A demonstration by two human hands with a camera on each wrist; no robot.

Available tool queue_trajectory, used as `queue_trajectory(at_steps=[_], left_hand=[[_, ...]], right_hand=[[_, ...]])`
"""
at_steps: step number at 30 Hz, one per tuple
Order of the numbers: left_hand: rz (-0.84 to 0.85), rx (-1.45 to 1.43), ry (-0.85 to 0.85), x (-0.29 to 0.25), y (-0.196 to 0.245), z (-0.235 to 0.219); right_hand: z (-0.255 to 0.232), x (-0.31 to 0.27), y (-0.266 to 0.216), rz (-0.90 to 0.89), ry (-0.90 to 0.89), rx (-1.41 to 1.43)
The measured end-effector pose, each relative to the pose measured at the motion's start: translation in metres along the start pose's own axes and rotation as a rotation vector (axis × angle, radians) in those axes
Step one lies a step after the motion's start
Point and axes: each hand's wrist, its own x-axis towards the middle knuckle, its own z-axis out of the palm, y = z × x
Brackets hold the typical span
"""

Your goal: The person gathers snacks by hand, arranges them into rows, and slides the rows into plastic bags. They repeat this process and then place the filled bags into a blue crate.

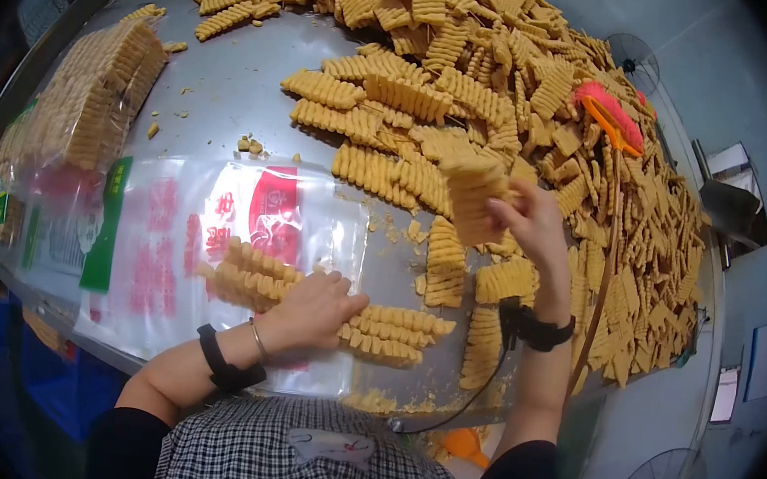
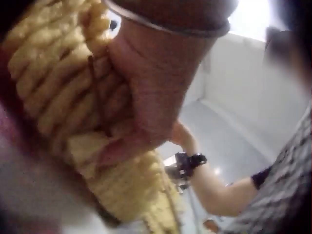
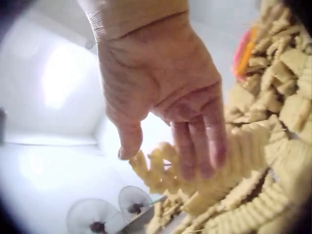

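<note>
From the head view, the left hand [image 1: 314, 311] holds a row of wavy pieces [image 1: 398, 324] low over the flat plastic bags [image 1: 161, 246], close to the person's body. To do this part well, the hand should hug the row just enough to keep the pieces side by side, because crunchy things like these may snap if squeezed hard. The right hand [image 1: 533, 222] is up by the big pile [image 1: 646, 293] on the metal table [image 1: 232, 86], and it grips one wavy piece [image 1: 472, 197]. That piece should be held gently, so its edge does not crumble. The left arm slants in from the side, while the right arm reaches straight forward.

From the left wrist view, the left hand is closed around the row, with one digit lying along the nearest piece. The other fingers are hidden, so nobody can tell how they bend. The bumpy backs lie close together, which should help them stay in line.

From the right wrist view, the palm shows and the fingers point down. Some fingers lie on the wide side of the piece, and the thumb is by its end. Two fans [image 3: 95, 219] stand behind.
</note>
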Motion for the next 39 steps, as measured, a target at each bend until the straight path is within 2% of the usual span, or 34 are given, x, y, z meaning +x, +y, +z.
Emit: queue_trajectory(at_steps=[1,2,3,4,5,7,8,9,10,11,12,13,14,16,17,18,19,20,21,23,24,26,27,29,30,34,36,37,39], left_hand=[[0.041,-0.003,0.040,-0.001,0.001,0.003],[0.049,-0.001,0.034,-0.001,0.004,0.003],[0.116,0.004,-0.049,0.001,0.009,0.001],[0.180,0.012,-0.129,0.004,0.013,0.000],[0.181,0.015,-0.129,0.006,0.015,0.002],[0.523,0.220,0.264,0.007,0.018,0.010],[0.473,0.146,0.056,0.004,0.019,0.011],[0.467,0.152,0.058,0.003,0.017,0.016],[0.394,0.056,0.023,0.004,0.015,0.023],[0.320,-0.041,-0.011,0.004,0.011,0.029],[0.315,0.051,0.051,0.001,0.017,0.015],[0.305,0.044,0.049,0.000,0.017,0.016],[0.317,0.012,0.084,0.000,0.017,0.018],[0.352,-0.031,0.172,0.002,0.016,0.022],[0.349,-0.025,0.182,0.003,0.016,0.023],[0.329,0.021,0.117,0.003,0.017,0.024],[0.307,0.065,0.046,0.002,0.018,0.025],[0.301,0.073,0.047,0.001,0.018,0.024],[0.302,0.084,0.055,0.001,0.019,0.022],[0.299,0.092,0.068,0.000,0.020,0.019],[0.280,0.123,0.048,-0.002,0.023,0.012],[0.265,0.140,0.015,-0.006,0.027,0.002],[0.262,0.151,0.043,-0.008,0.025,-0.003],[0.265,0.161,0.067,-0.010,0.019,-0.004],[0.256,0.115,0.078,-0.011,0.015,-0.003],[0.247,0.047,0.048,-0.013,0.012,0.000],[0.251,0.031,0.059,-0.013,0.013,0.001],[0.249,0.025,0.048,-0.013,0.013,0.001],[0.236,0.012,0.043,-0.013,0.013,0.005]], right_hand=[[0.009,0.000,-0.015,-0.064,-0.007,-0.314],[0.024,0.001,-0.032,-0.155,-0.027,-0.421],[0.043,0.003,-0.047,-0.251,-0.048,-0.530],[0.065,0.006,-0.048,-0.289,-0.055,-0.605],[0.090,0.012,-0.043,-0.329,-0.062,-0.679],[0.142,0.024,-0.036,-0.151,-0.345,-0.632],[0.166,0.016,-0.035,-0.177,-0.474,-0.507],[0.180,0.007,-0.038,-0.204,-0.603,-0.380],[0.182,0.011,-0.037,-0.213,-0.606,-0.379],[0.184,0.016,-0.035,-0.194,-0.706,-0.249],[0.183,0.020,-0.033,-0.170,-0.810,-0.118],[0.177,0.034,-0.024,-0.024,-0.745,0.103],[0.165,0.046,-0.011,-0.205,-0.351,-0.075],[0.145,0.081,0.040,-0.249,0.062,-0.274],[0.136,0.086,0.068,-0.296,0.168,-0.495],[0.128,0.087,0.098,-0.342,0.277,-0.712],[0.124,0.085,0.140,-0.345,0.208,-0.769],[0.120,0.082,0.169,-0.344,0.142,-0.824],[0.112,0.084,0.168,-0.350,0.146,-0.820],[0.100,0.087,0.167,-0.218,0.085,-0.683],[0.096,0.086,0.158,-0.217,0.081,-0.683],[0.079,0.078,0.122,-0.120,0.251,-0.519],[0.073,0.071,0.108,-0.107,0.246,-0.518],[0.060,0.061,0.089,-0.127,0.356,-0.580],[0.055,0.056,0.091,-0.228,0.461,-0.612],[0.041,0.042,0.103,-0.263,0.429,-0.794],[0.037,0.033,0.108,-0.238,0.276,-0.921],[0.029,0.030,0.108,-0.240,0.273,-0.924],[0.010,0.023,0.104,-0.195,0.762,-0.873]])
